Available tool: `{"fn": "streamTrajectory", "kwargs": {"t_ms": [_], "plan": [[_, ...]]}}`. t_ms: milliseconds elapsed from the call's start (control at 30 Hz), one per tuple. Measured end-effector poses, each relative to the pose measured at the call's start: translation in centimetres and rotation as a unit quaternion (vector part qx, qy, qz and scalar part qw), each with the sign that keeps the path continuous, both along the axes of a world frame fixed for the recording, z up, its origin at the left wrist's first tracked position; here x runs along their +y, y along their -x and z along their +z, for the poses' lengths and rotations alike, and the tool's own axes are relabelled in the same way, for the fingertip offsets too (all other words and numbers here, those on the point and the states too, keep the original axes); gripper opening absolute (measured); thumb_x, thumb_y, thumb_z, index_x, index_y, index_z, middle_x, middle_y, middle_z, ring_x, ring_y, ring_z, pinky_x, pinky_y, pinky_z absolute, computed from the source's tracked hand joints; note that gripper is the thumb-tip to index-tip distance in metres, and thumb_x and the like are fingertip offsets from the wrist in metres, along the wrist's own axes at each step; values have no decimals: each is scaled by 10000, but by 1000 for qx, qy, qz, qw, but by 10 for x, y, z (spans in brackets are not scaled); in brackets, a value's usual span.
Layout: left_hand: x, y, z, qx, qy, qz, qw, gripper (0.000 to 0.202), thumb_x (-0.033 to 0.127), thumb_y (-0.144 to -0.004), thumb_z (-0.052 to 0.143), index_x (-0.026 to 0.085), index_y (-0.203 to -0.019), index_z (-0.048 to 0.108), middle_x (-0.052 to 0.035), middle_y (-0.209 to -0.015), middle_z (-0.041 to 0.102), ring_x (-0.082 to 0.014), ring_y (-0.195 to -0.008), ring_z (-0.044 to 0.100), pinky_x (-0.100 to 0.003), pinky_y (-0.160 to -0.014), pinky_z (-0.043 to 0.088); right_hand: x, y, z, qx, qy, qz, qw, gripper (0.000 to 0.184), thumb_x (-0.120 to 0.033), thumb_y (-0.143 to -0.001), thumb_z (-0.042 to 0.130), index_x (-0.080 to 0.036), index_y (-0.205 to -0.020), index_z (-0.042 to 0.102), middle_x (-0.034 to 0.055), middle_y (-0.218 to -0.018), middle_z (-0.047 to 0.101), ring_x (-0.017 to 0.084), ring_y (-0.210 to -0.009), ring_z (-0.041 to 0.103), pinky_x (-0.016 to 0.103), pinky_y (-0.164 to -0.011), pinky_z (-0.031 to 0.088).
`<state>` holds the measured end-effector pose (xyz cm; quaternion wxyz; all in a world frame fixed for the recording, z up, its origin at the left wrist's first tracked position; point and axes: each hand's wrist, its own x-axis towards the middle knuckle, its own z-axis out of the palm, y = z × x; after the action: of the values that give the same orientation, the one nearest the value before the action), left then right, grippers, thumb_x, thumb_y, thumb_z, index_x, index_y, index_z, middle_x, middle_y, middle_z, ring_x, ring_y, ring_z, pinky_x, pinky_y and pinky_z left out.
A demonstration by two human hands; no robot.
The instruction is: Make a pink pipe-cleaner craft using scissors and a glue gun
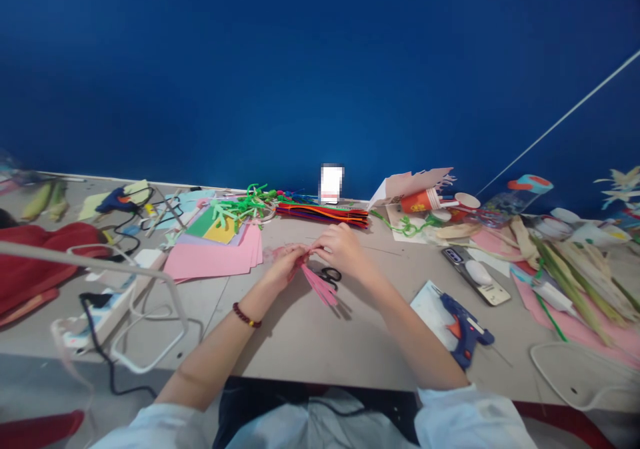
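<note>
Both hands meet above the middle of the table around a bundle of pink strips (320,286), whose loose ends fan out toward me. My left hand (289,266) is closed on the gathered end of the strips. Close beside it, the fingers of my right hand (339,248) are pinched together at the same gathered end; exactly what they grip is too small to make out. Black-handled scissors (331,276) lie on the table just behind the strips, their blades hidden.
Pink paper sheets (215,259) lie at left, near a white power strip (113,302). Colourful pipe cleaners (323,214) are bundled at the back below a bright phone screen (331,182). At right are a blue glue gun (465,332), a phone (475,276) and corn husks (575,289).
</note>
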<state>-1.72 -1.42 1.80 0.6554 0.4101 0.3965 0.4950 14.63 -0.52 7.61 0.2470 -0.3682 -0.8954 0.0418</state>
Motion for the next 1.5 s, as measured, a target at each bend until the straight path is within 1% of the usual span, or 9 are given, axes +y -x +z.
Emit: {"fn": "streamTrajectory", "kwargs": {"t_ms": [133,267,400,533,767,967,1100,1233,1500], "plan": [[1,0,3,-103,45,-14,994,196,272,-656,678,124,-584,572,45,-486,425,-65,-469,362,-209,-476,277,2,-3,1,20,29,-23,999,132,-261,-851,601,-196,-793,701,34,-790,691,165,-767,497,315,-699,238],[-3,0,8,-154,32,-73,985,251,268,-683,667,131,-540,512,43,-484,399,-61,-454,350,-208,-466,279,3,-7,3,29,29,-38,998,153,-291,-853,601,-197,-770,689,28,-787,687,170,-775,496,320,-721,246],[-6,2,11,-135,0,-112,984,240,293,-702,671,122,-581,554,38,-475,410,-66,-445,367,-213,-466,279,3,-9,3,34,7,-47,998,190,-322,-881,554,-215,-813,695,36,-815,688,183,-812,485,327,-735,256],[-8,5,14,-49,-7,-136,990,230,302,-684,692,116,-591,592,33,-464,438,-77,-448,401,-227,-484,279,5,-11,3,22,-21,-40,999,220,-331,-887,539,-219,-797,706,29,-807,700,186,-809,479,334,-737,256],[-9,1,11,51,-12,-81,995,184,275,-698,665,130,-596,618,22,-491,500,-80,-481,407,-230,-499,261,-1,-7,8,-24,-64,-12,998,160,-270,-869,575,-192,-787,689,34,-814,699,188,-823,477,343,-764,253],[-3,-1,4,-48,2,-10,999,199,280,-671,679,122,-584,596,28,-505,463,-76,-495,392,-219,-503,288,-4,0,7,0,-46,-12,999,160,-265,-870,571,-183,-790,683,43,-773,688,185,-792,490,338,-726,251],[-3,-1,6,-132,18,-25,991,212,279,-671,691,119,-593,575,45,-503,405,-60,-474,348,-205,-480,274,-3,-2,7,25,-24,-17,999,156,-266,-870,570,-190,-798,685,42,-790,694,182,-782,500,328,-721,255],[-8,-1,11,-164,-4,-67,984,231,284,-687,698,121,-586,568,41,-503,398,-60,-471,351,-203,-478,281,0,-8,8,22,-13,-16,1000,127,-261,-865,581,-201,-826,685,36,-823,700,186,-813,507,326,-736,255],[-7,4,14,-71,12,-84,994,231,323,-657,727,107,-648,644,12,-489,480,-84,-477,420,-227,-487,305,5,-15,8,-13,-38,-33,999,187,-321,-887,539,-219,-845,690,40,-881,692,195,-859,482,346,-766,252]]}}
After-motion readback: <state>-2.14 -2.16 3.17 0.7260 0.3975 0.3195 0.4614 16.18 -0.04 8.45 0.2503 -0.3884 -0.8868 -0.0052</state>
